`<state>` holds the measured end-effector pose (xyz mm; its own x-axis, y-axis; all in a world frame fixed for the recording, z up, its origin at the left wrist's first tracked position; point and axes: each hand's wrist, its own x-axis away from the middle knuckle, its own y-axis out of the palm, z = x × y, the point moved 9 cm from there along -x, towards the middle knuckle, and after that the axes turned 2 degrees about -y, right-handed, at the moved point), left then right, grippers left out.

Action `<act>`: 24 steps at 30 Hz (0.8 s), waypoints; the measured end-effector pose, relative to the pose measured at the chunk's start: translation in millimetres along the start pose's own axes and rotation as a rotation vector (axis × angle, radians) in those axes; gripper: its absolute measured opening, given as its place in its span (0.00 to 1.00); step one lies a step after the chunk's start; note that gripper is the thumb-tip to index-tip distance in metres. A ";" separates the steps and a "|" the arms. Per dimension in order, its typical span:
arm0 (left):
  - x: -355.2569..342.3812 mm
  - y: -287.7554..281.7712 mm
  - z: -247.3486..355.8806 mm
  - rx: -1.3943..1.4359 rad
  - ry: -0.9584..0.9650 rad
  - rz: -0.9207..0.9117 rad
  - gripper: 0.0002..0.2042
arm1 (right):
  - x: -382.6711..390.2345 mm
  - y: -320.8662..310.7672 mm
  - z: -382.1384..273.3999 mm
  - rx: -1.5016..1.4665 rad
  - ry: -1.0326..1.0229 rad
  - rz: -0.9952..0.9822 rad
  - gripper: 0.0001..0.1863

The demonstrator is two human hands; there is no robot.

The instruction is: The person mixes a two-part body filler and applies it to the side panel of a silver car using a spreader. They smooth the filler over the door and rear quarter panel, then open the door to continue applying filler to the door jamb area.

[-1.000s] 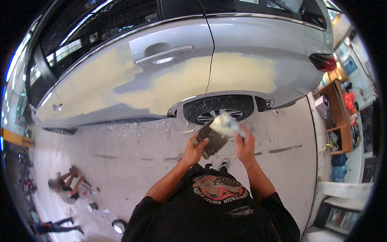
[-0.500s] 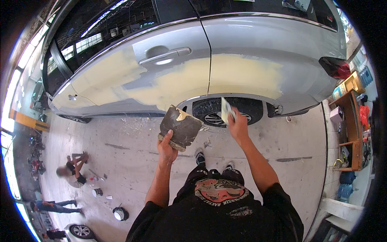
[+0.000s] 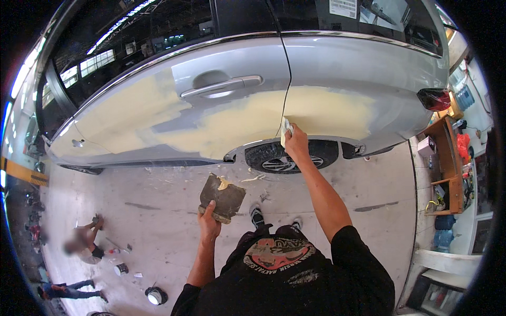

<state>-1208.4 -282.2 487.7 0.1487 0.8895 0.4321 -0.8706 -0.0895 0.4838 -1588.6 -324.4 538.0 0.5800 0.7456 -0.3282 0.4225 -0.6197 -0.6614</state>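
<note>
My left hand (image 3: pixel 210 224) grips a dark, stained putty board (image 3: pixel 225 200) by its near edge, thumb on top. A dab of cream-coloured putty (image 3: pixel 224 183) lies near the board's far edge. In my right hand (image 3: pixel 296 141) is a pale, flat putty spreader (image 3: pixel 285 128), its edge against the silver car's body at the seam between the rear door and the rear fender, above the wheel. Broad pale-yellow patches of filler (image 3: pixel 232 125) cover the lower door (image 3: pixel 247 60) and the fender (image 3: pixel 329 113) on both sides of that seam.
The rear wheel (image 3: pixel 284 160) is just under my right hand. One person (image 3: pixel 84 245) sits on the floor at left, another (image 3: pixel 66 290) stands farther back. Tins (image 3: pixel 155 296) stand on the floor there. A wooden cabinet (image 3: pixel 448 168) is at right.
My right hand has moved up and left, bringing the spreader from in front of the wheel to the seam. The board in my left hand has dropped lower, away from the car.
</note>
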 end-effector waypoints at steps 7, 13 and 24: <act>-30.8 18.4 -15.1 0.029 -0.117 -0.173 0.16 | 60.2 40.1 28.7 0.073 0.072 -0.404 0.17; -43.4 77.3 -40.9 0.154 -0.273 -0.338 0.21 | 115.3 -8.6 -78.6 -0.376 -0.065 -0.641 0.15; -44.2 164.5 -38.2 -0.059 0.066 -0.304 0.20 | 125.5 -33.1 -44.3 -1.370 0.465 -0.132 0.19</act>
<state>-1376.1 -319.1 519.2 0.3774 0.8988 0.2229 -0.8166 0.2095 0.5378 -1499.0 -221.2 548.6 0.5417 0.8342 0.1034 0.6556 -0.4963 0.5691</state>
